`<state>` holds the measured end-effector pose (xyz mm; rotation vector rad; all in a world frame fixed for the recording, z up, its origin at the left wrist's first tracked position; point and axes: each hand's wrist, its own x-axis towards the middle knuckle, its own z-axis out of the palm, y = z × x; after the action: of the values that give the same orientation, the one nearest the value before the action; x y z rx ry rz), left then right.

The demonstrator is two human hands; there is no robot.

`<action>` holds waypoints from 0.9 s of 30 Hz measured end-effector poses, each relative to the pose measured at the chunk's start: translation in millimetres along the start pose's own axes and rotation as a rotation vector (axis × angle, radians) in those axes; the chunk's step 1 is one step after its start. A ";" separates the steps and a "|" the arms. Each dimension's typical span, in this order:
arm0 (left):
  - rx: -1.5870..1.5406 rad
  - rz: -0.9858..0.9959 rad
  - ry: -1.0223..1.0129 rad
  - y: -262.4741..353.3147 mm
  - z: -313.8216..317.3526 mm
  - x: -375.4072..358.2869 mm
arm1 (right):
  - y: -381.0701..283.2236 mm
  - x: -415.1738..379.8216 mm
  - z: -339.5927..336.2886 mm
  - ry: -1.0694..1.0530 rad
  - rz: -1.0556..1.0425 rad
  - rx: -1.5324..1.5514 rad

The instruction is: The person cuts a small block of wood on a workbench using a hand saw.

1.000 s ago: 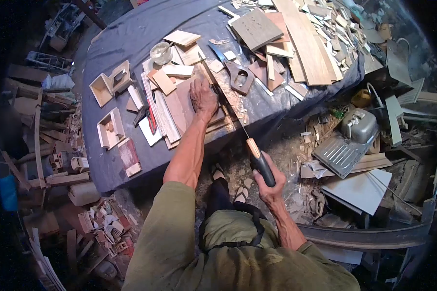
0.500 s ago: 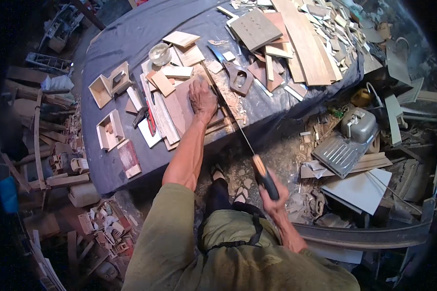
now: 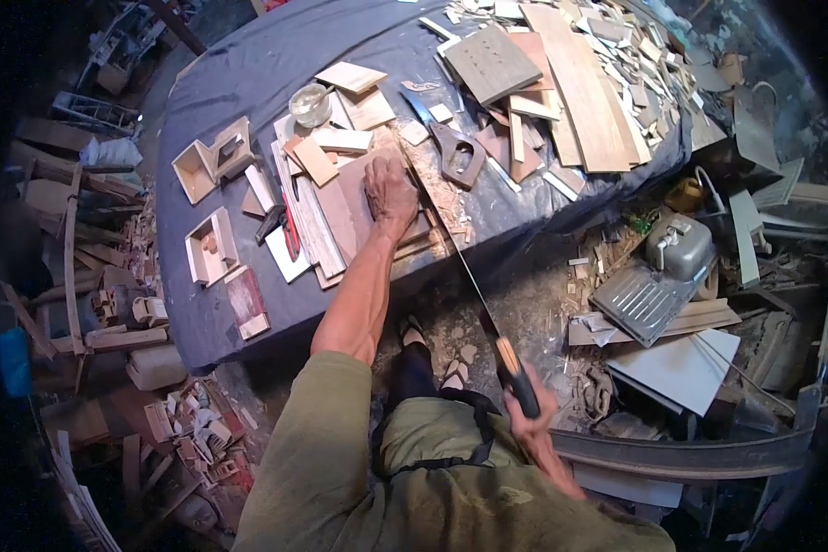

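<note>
My right hand (image 3: 532,409) is wrapped round the black and wood-coloured handle of a handsaw (image 3: 474,279). Its long thin blade runs up and left to the table edge, alongside a flat brown wooden board (image 3: 350,204). On that board my left hand (image 3: 390,191) bears down with curled fingers, close beside the blade; the fingertips are partly hidden. Sawdust (image 3: 443,189) lies just right of the blade. A second saw with a blue blade and dark wooden handle (image 3: 457,156) rests farther right on the table.
The cloth-covered table (image 3: 239,83) carries open wooden boxes (image 3: 213,247), a glass jar (image 3: 310,106), red-handled pliers (image 3: 291,232) and stacked boards (image 3: 580,92). On the floor to the right lies a metal sink (image 3: 649,293); wood scraps (image 3: 202,428) are piled at left.
My right hand has drawn the saw back toward my body, down and slightly right. The left hand stays on the board; the whole view has shifted a little.
</note>
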<state>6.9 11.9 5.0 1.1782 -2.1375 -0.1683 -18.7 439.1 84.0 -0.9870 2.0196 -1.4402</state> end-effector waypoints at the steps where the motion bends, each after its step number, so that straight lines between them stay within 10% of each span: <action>1: -0.017 0.014 0.015 -1.4 -0.5 0.5 | 1.0 -4.8 0.2 0.018 0.002 0.013; 20: -0.007 0.044 0.029 -3.0 -2.0 -3.8 | -26.9 73.8 43.6 0.033 0.037 0.117; 27: 0.012 0.007 -0.021 -1.0 -2.7 2.0 | 6.7 -20.1 -4.0 0.033 0.014 0.042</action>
<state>8.5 10.2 7.6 1.1797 -2.1632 -0.1656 -10.8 458.4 78.4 -0.9362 2.0076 -1.4946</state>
